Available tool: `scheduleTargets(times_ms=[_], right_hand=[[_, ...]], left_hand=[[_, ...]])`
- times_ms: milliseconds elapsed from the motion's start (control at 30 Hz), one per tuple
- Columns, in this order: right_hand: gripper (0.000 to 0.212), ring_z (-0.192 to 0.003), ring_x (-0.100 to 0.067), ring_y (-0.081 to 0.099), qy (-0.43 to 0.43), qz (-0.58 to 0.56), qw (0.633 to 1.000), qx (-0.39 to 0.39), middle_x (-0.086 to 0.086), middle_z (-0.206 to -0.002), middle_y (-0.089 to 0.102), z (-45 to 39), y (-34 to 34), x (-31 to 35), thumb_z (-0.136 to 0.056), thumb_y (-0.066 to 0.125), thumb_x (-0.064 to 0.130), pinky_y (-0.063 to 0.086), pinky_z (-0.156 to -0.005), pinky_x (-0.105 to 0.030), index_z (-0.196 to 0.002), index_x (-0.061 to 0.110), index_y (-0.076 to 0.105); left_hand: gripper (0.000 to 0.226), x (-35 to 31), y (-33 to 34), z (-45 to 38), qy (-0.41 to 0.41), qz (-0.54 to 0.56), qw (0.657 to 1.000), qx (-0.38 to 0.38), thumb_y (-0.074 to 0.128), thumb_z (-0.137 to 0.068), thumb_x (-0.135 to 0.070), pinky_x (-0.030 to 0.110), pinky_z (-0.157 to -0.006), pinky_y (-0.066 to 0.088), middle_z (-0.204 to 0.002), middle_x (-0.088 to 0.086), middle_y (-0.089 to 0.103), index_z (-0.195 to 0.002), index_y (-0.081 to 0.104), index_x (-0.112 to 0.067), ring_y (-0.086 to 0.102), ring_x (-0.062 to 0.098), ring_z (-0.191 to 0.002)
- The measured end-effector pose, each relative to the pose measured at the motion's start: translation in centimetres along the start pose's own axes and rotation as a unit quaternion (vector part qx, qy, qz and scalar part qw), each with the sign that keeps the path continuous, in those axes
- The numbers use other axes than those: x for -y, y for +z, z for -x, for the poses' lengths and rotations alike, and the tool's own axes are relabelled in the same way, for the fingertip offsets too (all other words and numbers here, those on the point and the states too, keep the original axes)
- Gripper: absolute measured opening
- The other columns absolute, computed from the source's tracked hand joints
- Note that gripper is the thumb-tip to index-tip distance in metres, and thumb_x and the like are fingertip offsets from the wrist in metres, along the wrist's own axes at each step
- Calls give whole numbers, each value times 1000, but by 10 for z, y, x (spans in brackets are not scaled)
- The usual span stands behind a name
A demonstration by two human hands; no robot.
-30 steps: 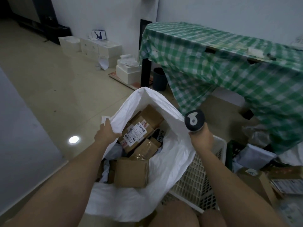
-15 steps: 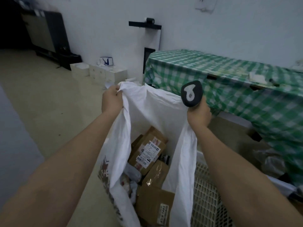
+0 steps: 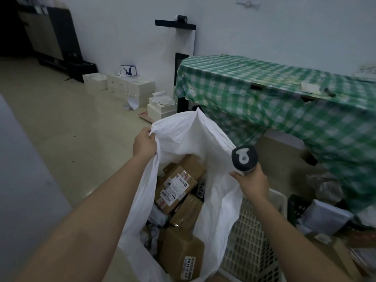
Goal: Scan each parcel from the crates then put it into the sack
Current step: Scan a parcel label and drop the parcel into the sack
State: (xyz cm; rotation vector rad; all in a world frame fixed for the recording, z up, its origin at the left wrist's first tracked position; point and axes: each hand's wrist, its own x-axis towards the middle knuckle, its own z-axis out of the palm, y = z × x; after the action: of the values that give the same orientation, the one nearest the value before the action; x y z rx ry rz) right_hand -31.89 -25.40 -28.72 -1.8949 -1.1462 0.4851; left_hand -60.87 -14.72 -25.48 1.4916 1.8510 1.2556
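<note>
Stacked white boxes [image 3: 130, 88] far left of the white sack [image 3: 183, 137], left hand [image 3: 144, 144] gripped its left rim, cardboard parcels [image 3: 179, 186] lay inside, right hand [image 3: 252, 182] clutched its right rim and a handheld scanner [image 3: 243, 158], cream crate [image 3: 250, 247] touched it right, green checked table [image 3: 274, 92] stood behind.

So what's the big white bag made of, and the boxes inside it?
The sack looks like thin white woven plastic, matte; it creases sharply and folds stiffly. The boxes look like plain brown cardboard with paper labels and shiny tape, though I can't be sure.
</note>
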Motion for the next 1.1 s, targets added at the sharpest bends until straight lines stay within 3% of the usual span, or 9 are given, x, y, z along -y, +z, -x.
scheduleTargets(times_ms=[133, 233, 400, 467, 600, 700, 900, 1000, 1100], right_hand=[[70, -107, -34, 61, 43, -4, 999, -15, -10, -119, 65, 28, 4, -41, -70, 85, 33, 50, -83, -40, -128, 13, 51], [60, -105, -34, 61, 62, 4, 998, -32, -11, -115, 66, 40, 6, -56, -75, 81, 31, 46, -78, -34, -124, 12, 53], [47, -102, -36, 62, 53, 21, 998, -39, -15, -111, 68, 48, 4, -62, -81, 76, 26, 47, -80, -37, -120, 11, 55], [34, -97, -36, 63, 43, 26, 998, -42, -16, -104, 68, 53, 2, -59, -83, 73, 23, 46, -76, -36, -110, 11, 58], [9, -76, -32, 59, -34, 37, 997, -60, -11, -79, 63, 63, -1, -64, -78, 65, 11, 39, -60, -31, -77, 9, 56], [9, -74, -25, 60, -42, 16, 998, -34, -9, -81, 63, 72, -9, -66, -78, 66, 17, 45, -58, -31, -78, 11, 59], [15, -72, -23, 61, -41, -18, 999, -24, -8, -78, 64, 83, -37, -78, -80, 68, 24, 49, -63, -33, -75, 13, 59], [24, -58, -18, 51, -39, -25, 999, -13, -4, -58, 56, 88, -52, -79, -83, 69, 19, 40, -58, -30, -65, 13, 54], [13, -70, -20, 57, -29, -23, 999, 14, 0, -67, 62, 89, -61, -84, -84, 70, 23, 40, -62, -29, -78, 17, 61]], left_hand=[[24, 0, -5, 7, -25, 31, 999, 10, 40, -97, -19, 49, -85, 54, -112, 15, 61, -116, 55, -14, 61, 36, -95], [32, 2, -6, 21, -26, 45, 997, 61, 41, -98, -22, 42, -90, 51, -121, 14, 58, -128, 49, -15, 58, 34, -104], [58, 19, -10, 60, 63, 57, 984, 154, 44, -98, -14, 35, -109, 34, -149, 4, 40, -151, 22, -19, 40, 24, -134], [61, 25, -9, 73, 66, 27, 987, 144, 40, -99, -13, 36, -110, 29, -150, 3, 38, -153, 16, -24, 38, 25, -136], [63, 26, -11, 94, 40, -160, 982, 95, 42, -99, -22, 49, -110, 21, -157, 2, 26, -153, 11, -27, 28, 32, -140], [67, 27, -8, 103, 69, -145, 984, 81, 47, -97, -18, 48, -114, 17, -161, 3, 14, -153, 11, -22, 18, 29, -145], [63, 17, 0, 118, 125, -3, 988, 89, 39, -94, 5, 32, -117, 19, -158, 9, 20, -152, 21, -13, 21, 24, -145], [63, 13, 3, 123, 122, -2, 989, 85, 37, -93, 8, 31, -117, 17, -158, 10, 21, -151, 25, -12, 20, 25, -145], [62, 14, 7, 131, 159, -83, 983, 41, 41, -89, 8, 41, -116, 12, -155, 15, 24, -147, 33, -10, 20, 29, -144]])
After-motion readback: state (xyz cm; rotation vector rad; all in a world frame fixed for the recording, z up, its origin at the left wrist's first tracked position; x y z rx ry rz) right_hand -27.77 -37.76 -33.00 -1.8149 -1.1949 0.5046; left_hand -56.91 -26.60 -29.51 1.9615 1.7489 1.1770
